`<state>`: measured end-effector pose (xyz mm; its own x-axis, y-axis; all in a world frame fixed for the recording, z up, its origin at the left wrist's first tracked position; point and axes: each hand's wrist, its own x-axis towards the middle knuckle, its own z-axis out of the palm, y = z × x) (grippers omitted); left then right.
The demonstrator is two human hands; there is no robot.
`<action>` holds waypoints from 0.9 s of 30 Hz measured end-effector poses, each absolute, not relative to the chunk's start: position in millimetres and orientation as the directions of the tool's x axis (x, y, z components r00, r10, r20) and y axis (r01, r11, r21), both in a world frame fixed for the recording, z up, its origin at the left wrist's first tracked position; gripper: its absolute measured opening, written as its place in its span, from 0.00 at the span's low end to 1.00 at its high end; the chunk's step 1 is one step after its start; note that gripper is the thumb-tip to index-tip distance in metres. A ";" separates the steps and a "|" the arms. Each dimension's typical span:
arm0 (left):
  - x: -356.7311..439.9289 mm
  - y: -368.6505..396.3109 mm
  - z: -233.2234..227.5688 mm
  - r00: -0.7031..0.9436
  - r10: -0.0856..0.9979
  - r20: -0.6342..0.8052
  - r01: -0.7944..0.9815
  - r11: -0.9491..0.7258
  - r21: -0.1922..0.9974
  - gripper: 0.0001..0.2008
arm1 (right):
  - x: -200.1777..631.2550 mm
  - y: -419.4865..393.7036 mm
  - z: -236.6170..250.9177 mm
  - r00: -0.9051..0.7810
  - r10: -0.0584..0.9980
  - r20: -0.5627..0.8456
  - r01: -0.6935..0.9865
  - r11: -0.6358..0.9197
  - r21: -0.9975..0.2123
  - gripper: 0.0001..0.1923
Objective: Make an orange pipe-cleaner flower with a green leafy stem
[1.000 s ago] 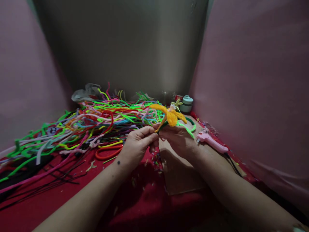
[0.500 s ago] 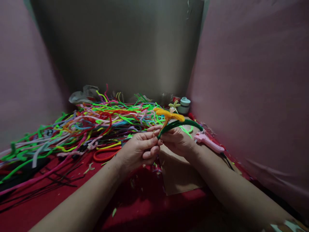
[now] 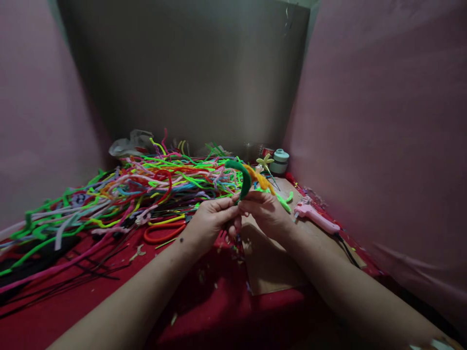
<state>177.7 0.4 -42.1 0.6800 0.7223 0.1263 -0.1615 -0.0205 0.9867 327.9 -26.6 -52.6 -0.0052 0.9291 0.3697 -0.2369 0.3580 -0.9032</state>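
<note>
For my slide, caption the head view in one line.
Both hands, left hand and right hand, pinch a dark green pipe cleaner with an orange pipe-cleaner flower before a multicoloured pipe-cleaner pile.

- Green pipe cleaner [image 3: 245, 179]: fuzzy, matt pile.
- Heap of pipe cleaners [image 3: 138, 187]: same fuzzy finish.
- Glue gun [image 3: 315, 217]: smooth pink plastic.
- Counter [image 3: 91, 301]: matt red cloth.
- Cardboard sheet [image 3: 272, 265]: plain, matt brown.

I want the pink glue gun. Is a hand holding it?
No, the pink glue gun lies untouched on the cardboard.

Head cam, single view: looks fwd and down, close over red table [image 3: 91, 311] toward corner walls.
</note>
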 end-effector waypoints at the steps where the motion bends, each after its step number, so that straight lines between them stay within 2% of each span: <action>1: 176.4 0.9 -41.9 0.718 0.690 0.097 -0.185 0.054 0.981 0.10 | 330.4 -26.8 -50.4 -0.058 0.928 0.368 -0.232 0.346 -0.909 0.04; 5: 171.2 1.0 -42.2 0.840 0.541 0.037 -0.201 0.248 0.947 0.10 | 338.3 -27.5 -45.6 -0.220 0.897 0.383 -0.223 0.336 -0.915 0.04; 8: 169.7 0.7 -40.3 0.866 0.498 0.047 -0.198 0.255 0.947 0.12 | 337.9 -28.2 -46.9 -0.194 0.890 0.412 -0.221 0.370 -0.903 0.02; 10: 171.1 -0.3 -38.5 0.826 0.558 0.072 -0.167 0.121 0.979 0.11 | 335.2 -28.2 -49.2 -0.114 0.893 0.435 -0.204 0.408 -0.890 0.01; 13: 175.8 -3.4 -39.9 0.586 0.767 0.262 -0.036 -0.298 0.954 0.06 | 329.5 -27.0 -53.1 0.059 0.888 0.456 -0.167 0.459 -0.872 0.04; 15: 178.6 -5.2 -43.8 0.406 0.800 0.442 0.071 -0.510 0.858 0.03 | 325.8 -26.1 -54.5 0.130 0.880 0.456 -0.143 0.472 -0.870 0.03; 17: 179.9 -5.9 -47.0 0.349 0.788 0.507 0.115 -0.573 0.811 0.02 | 323.0 -25.7 -54.3 0.132 0.883 0.450 -0.137 0.466 -0.874 0.01; 19: 180.0 -5.9 -47.0 0.390 0.803 0.451 0.082 -0.518 0.851 0.07 | 321.8 -26.2 -52.8 0.088 0.895 0.437 -0.158 0.446 -0.881 0.03; 21: 179.2 -5.4 -43.8 0.450 0.823 0.346 0.013 -0.393 0.919 0.11 | 322.4 -27.3 -50.7 0.021 0.910 0.414 -0.200 0.409 -0.890 0.03; 24: 177.3 -3.9 -38.2 0.554 0.808 0.202 -0.084 -0.187 0.979 0.11 | 325.2 -28.9 -48.5 -0.039 0.917 0.397 -0.244 0.376 -0.894 0.02; 27: 175.1 -1.5 -38.0 0.657 0.746 0.114 -0.175 0.004 0.985 0.09 | 327.8 -29.8 -47.1 -0.052 0.916 0.398 -0.271 0.371 -0.888 0.03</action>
